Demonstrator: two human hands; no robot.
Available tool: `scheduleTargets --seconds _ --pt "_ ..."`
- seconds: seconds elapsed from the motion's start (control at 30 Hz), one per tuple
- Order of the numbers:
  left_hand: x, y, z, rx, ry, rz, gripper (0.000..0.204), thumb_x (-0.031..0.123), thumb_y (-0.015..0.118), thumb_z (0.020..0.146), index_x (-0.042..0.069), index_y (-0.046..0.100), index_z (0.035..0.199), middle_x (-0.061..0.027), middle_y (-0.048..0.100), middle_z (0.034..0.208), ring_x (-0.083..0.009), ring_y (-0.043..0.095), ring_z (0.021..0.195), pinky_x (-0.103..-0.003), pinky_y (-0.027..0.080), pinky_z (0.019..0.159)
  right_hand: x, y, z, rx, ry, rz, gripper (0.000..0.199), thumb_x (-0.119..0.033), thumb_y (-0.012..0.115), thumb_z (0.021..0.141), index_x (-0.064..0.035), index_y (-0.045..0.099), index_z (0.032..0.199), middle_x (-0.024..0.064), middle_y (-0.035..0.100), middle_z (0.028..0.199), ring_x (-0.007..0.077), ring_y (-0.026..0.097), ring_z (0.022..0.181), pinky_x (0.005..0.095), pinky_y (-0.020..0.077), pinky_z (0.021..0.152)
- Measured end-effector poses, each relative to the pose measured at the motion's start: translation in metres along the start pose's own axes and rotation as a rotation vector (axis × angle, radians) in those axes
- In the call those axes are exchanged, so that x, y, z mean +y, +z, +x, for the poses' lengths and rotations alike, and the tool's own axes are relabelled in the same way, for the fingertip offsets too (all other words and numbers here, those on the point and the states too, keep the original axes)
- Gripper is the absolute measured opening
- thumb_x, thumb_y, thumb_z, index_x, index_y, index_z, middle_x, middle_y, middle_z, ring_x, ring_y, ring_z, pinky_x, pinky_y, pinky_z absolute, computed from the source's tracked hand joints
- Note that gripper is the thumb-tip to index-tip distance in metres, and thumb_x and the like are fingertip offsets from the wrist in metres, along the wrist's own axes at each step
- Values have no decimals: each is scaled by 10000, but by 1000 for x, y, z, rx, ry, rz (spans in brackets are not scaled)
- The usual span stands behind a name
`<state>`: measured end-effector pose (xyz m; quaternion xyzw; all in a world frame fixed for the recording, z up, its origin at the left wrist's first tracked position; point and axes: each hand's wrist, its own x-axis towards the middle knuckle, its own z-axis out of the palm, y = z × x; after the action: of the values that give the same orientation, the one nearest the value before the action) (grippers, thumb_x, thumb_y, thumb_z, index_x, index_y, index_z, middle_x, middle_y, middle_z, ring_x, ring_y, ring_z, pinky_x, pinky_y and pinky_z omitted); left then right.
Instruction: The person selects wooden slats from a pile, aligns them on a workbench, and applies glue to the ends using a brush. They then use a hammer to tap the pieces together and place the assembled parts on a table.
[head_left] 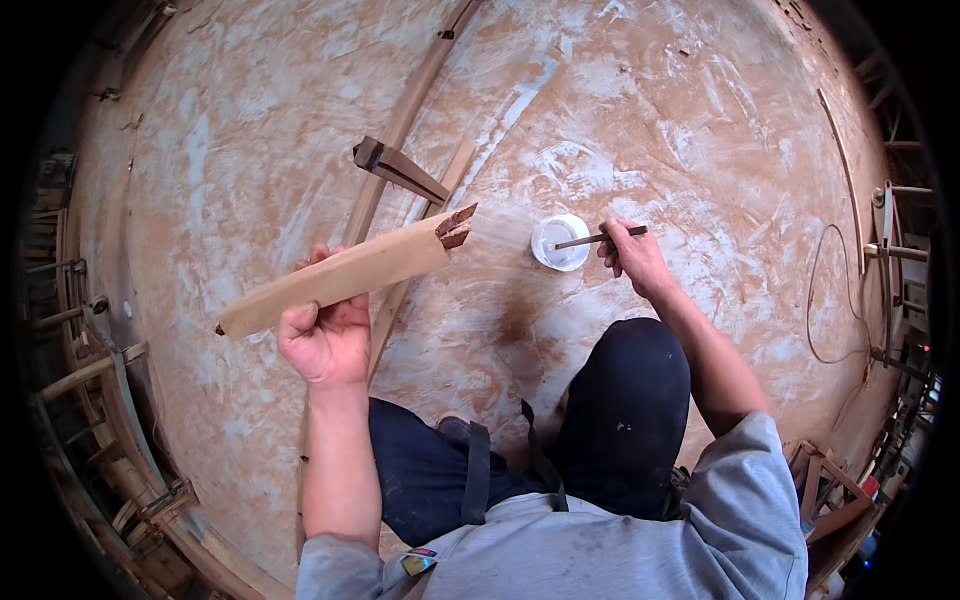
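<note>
My left hand (332,340) grips a pale wooden piece (345,278), thumb on the near side and fingers around the far side. The piece slants up to the right, and its right end has a darker, reddish-brown cut joint (457,227). Pinched in the fingers of my right hand (630,258) is a thin dark stick (592,239); whether it has bristles cannot be made out. Its tip reaches into a small round white cup (538,250) with whitish contents, standing on the floor in front of my knees.
Long wooden bars (412,105) lie on the smeared floor (700,170) beyond my left hand, with a dark forked wooden piece (405,172) across them. A thin cord (812,330) loops at the right. Curved wooden frames (125,385) line the left side, more (886,240) the right.
</note>
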<state>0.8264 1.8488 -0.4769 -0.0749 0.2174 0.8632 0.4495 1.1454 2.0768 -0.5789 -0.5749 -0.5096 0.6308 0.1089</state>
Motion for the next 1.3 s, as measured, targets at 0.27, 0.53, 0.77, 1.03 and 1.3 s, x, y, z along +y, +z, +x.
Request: scheduleTargets --seconds 0.27,0.53,0.77,1.03,1.3 --pt "6 1 -3 -121 -26 -10 477 -71 586 681 -26 550 1154 -174 555 1244 -334 466 1234 -535 369 1059 28 8 14 -31 12 -80 282 -281 525 922 -36 639 1004 31 622 728 72 540 588 227 430 452" --pt "3 1 1 -37 -37 15 498 -99 586 658 -3 558 1146 -160 545 1233 -328 467 1230 -532 375 1059 22 4 5 -3 21 19 263 -257 545 909 -11 636 923 48 625 723 88 541 564 229 430 449" --pt "-6 9 1 -62 -23 60 528 -137 509 615 6 541 1123 -160 520 1217 -349 428 1258 -537 346 1084 -62 -32 -75 -145 -261 708 252 -187 433 973 27 565 987 167 630 789 172 606 597 272 493 481" --pt "-21 17 4 -57 -28 63 568 -116 433 575 39 537 1111 -178 537 1198 -371 438 1245 -530 335 1092 -114 -6 -135 -278 -464 532 228 -99 436 963 72 584 992 201 633 871 209 635 727 291 530 561" --pt "-18 19 -2 -85 -27 39 568 -154 435 569 5 522 1108 -177 513 1184 -377 412 1259 -523 309 1113 -121 -1 -139 -259 -503 244 186 -67 506 922 78 616 956 136 632 862 144 602 702 240 497 561"
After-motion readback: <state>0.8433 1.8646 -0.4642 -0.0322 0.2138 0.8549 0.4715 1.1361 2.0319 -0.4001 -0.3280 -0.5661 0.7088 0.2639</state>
